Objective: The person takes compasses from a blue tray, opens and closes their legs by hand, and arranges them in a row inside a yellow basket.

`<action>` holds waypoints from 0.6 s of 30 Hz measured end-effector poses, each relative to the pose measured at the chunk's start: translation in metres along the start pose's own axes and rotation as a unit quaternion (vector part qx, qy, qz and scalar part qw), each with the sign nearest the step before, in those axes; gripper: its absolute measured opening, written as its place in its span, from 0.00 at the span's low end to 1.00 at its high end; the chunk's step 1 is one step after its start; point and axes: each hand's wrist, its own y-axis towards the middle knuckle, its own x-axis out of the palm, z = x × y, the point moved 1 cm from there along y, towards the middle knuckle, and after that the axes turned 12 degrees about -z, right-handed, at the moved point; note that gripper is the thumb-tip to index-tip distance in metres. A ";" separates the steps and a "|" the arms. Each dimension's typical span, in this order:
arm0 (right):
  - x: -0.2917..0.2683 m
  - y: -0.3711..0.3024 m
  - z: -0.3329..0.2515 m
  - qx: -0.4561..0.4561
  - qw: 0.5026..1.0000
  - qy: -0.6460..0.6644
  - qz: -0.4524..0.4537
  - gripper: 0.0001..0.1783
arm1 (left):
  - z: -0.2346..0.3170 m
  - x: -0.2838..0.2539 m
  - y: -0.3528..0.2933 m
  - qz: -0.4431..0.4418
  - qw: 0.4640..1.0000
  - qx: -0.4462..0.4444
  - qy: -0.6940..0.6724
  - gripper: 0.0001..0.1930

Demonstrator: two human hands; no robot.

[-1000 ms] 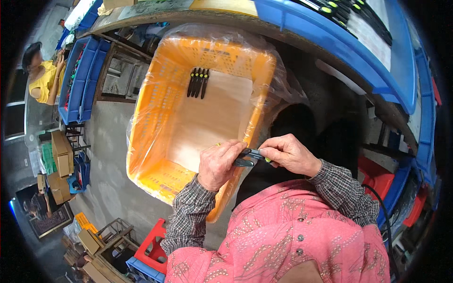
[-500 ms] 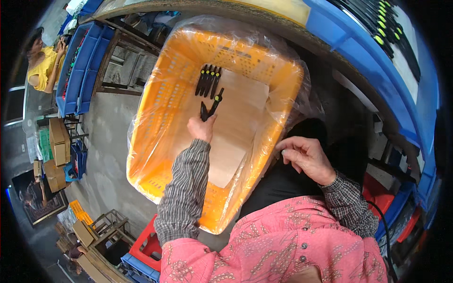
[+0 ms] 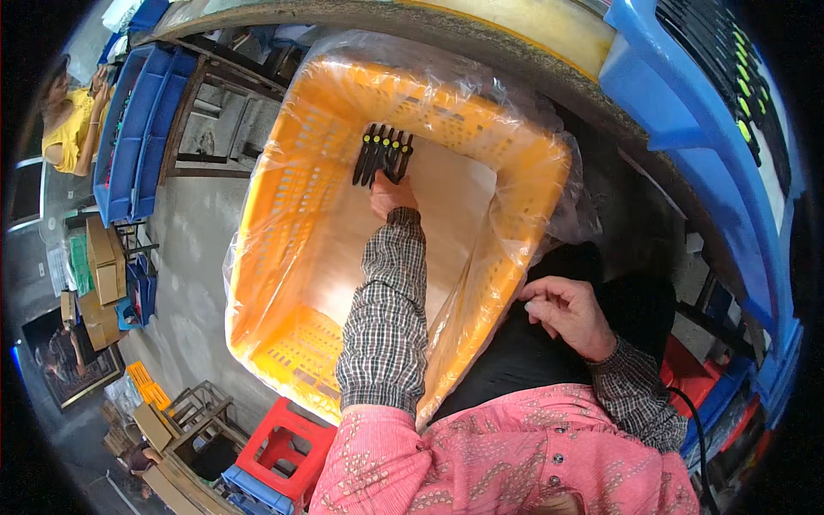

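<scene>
Your left grip (image 3: 392, 196) pinches the lower end of a black tool (image 3: 403, 159), row's right end; right grip (image 3: 568, 316) half-open beside orange crate (image 3: 287, 202).

No words, numbers or signs can be read; any print on the boxes (image 3: 109, 281) seems too small to tell.

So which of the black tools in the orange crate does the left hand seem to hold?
The rightmost black tool in the row: the left hand appears to grip its near end, while the others lie to its left.
</scene>
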 end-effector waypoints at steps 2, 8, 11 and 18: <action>-0.002 0.002 0.005 0.002 1.000 0.002 -0.003 0.10 | -0.002 0.004 0.002 0.008 1.000 -0.006 0.027 0.23; -0.004 0.004 0.009 0.005 1.000 0.002 -0.004 0.11 | -0.010 0.011 0.013 0.001 1.000 0.003 0.008 0.25; -0.005 0.004 0.009 0.010 1.000 0.005 -0.002 0.11 | -0.009 0.016 0.009 0.051 0.998 0.036 0.016 0.24; -0.004 0.004 0.008 0.011 1.000 -0.002 0.003 0.11 | -0.015 0.023 0.011 0.092 0.995 0.038 0.012 0.20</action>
